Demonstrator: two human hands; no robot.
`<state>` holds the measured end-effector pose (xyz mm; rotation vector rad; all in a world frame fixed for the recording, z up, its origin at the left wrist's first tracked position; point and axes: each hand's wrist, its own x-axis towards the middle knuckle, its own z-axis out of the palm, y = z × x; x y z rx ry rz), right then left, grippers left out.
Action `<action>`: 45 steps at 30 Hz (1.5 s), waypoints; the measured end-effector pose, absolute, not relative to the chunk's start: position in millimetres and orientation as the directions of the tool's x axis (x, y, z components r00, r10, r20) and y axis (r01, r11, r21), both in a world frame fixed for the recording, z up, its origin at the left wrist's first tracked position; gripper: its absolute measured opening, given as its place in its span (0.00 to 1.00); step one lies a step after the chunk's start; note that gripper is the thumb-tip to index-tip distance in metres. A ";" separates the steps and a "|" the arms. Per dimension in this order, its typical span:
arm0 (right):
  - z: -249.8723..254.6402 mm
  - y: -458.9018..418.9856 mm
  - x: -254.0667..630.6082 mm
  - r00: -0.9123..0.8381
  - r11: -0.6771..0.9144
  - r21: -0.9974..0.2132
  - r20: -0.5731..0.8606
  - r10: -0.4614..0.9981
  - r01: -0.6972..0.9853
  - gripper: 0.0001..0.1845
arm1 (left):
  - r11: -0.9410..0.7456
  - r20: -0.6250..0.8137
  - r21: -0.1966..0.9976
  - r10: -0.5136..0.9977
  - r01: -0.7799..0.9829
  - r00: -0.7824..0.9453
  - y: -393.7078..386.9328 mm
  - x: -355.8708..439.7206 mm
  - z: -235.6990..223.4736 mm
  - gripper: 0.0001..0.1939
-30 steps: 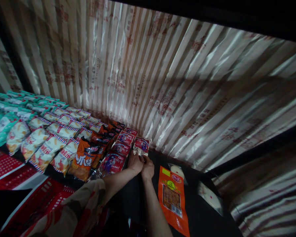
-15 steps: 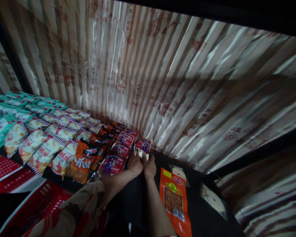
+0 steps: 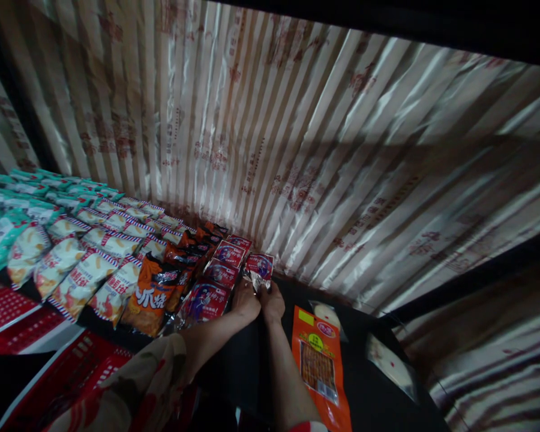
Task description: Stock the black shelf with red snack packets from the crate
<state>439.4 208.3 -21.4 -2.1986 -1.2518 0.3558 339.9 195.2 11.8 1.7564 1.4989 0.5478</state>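
Note:
My left hand [image 3: 246,301] and my right hand [image 3: 272,302] are side by side at the near end of a small red and purple snack packet [image 3: 259,266]. Both hands are closed on its silvery lower edge; the fingertips are partly hidden. The packet lies against the right side of a row of matching red and purple packets [image 3: 207,300]. To the left of that row stand orange and black snack bags [image 3: 150,294]. An orange flat packet with a clear window [image 3: 317,366] lies to the right of my right forearm.
Striped white bags [image 3: 83,279] and green bags [image 3: 9,237] fill the shelf's left side. Two clear packets with pale contents [image 3: 389,365] lie on the black shelf [image 3: 360,378] at right. Red baskets [image 3: 76,366] stand below. Shiny printed sheeting [image 3: 297,150] hangs behind.
The packet between my hands has shifted slightly to the left, closer to the neighbouring row. My hands hold the same grip, and the other goods stay where they were.

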 end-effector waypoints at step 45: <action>-56.4 139.7 409.7 0.413 -0.120 -0.582 0.403 0.817 0.805 0.21 | -0.228 -0.053 0.555 0.950 0.800 0.307 136.3 322.0 13.0 0.22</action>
